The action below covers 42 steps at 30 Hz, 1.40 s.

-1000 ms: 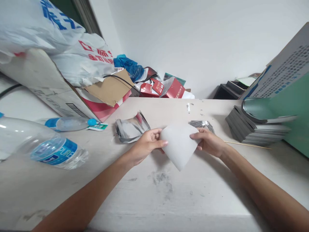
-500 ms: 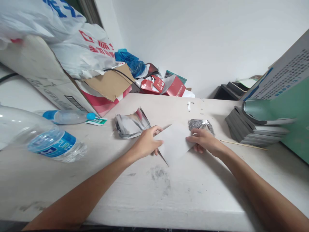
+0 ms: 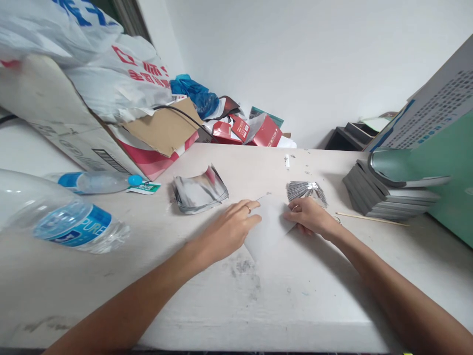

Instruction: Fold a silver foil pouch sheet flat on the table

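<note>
On the scuffed table (image 3: 303, 315), the left hand (image 3: 231, 231) and right hand (image 3: 310, 217) are staying apart, pinning a white sheet (image 3: 269, 231) flat from both sides to steady it, with crumpled foil pouches (image 3: 199, 191) and a fanned silver stack (image 3: 306, 192) lying just beyond.

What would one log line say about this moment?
left hand: on white sheet | right hand: at sheet edge | nearby: fanned silver sheets

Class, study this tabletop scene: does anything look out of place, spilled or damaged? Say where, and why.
Yes. The large water bottle and a smaller bottle lie on their sides at the left of the table, not upright. A dark smudge also stains the tabletop just below the white sheet.
</note>
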Each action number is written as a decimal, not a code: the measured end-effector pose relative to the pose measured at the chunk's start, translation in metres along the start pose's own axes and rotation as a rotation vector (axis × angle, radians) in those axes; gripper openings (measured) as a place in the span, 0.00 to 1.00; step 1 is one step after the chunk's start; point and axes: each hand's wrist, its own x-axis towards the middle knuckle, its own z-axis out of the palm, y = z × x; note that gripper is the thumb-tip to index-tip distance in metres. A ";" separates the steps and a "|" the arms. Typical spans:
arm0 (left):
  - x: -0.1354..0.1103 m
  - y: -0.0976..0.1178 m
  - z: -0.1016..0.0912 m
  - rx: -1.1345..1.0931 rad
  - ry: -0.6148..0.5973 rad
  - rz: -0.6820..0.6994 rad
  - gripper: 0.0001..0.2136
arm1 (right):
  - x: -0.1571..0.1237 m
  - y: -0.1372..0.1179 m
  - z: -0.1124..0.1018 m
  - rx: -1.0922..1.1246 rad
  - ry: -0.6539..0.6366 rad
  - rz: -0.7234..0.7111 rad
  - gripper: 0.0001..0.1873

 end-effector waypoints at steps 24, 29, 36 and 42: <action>0.001 0.000 0.004 -0.102 -0.110 0.056 0.17 | 0.000 -0.003 0.028 -0.485 0.410 -0.118 0.07; 0.002 -0.004 0.008 -0.148 -0.051 0.004 0.19 | -0.006 -0.005 0.035 -0.477 0.452 -0.513 0.08; 0.005 -0.008 0.012 -0.157 0.021 -0.153 0.13 | -0.009 -0.007 0.032 -0.505 0.216 -0.913 0.15; 0.003 -0.001 0.002 -0.306 0.042 -0.315 0.11 | -0.007 -0.009 0.027 -0.444 0.063 -0.927 0.17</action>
